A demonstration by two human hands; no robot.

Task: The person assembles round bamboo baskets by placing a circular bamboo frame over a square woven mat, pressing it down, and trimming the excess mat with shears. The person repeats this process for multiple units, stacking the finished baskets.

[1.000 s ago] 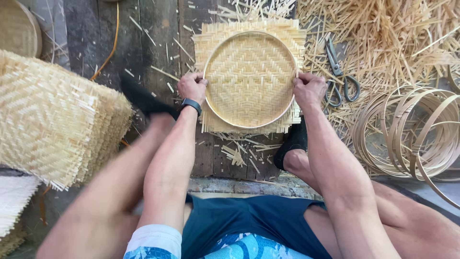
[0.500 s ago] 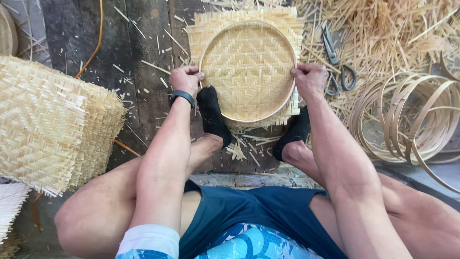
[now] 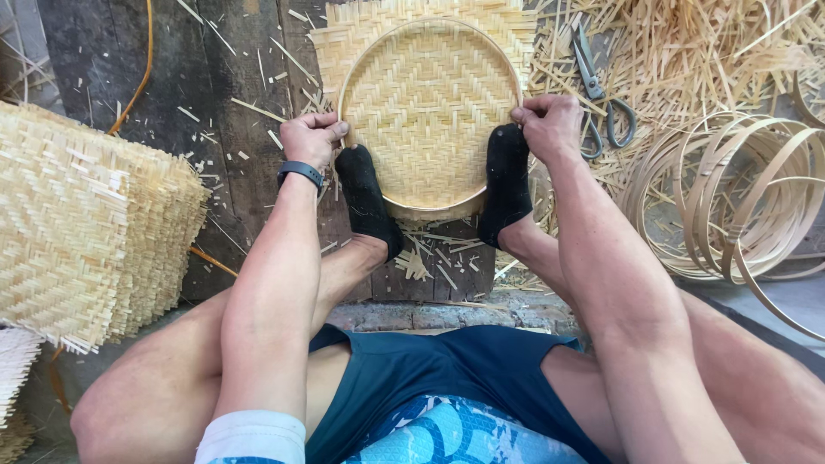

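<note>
1. Woven bamboo tray (image 3: 427, 112) sits on the dark wooden planks (image 3: 232, 103), ringed by a bamboo hoop, nothing inside it.
2. Your black-socked feet (image 3: 365, 198) press its lower edge from both sides.
3. Your left hand (image 3: 311, 137) is closed on the left rim; your right hand (image 3: 547, 125) pinches the right rim.
4. Scissors (image 3: 597, 90) lie just right; loose hoops (image 3: 739, 198) beyond; stacked woven mats (image 3: 86, 223) far left.

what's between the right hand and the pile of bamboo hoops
Metal scissors lie between the right hand and the bamboo hoops, on loose bamboo strips, in the head view.
</note>
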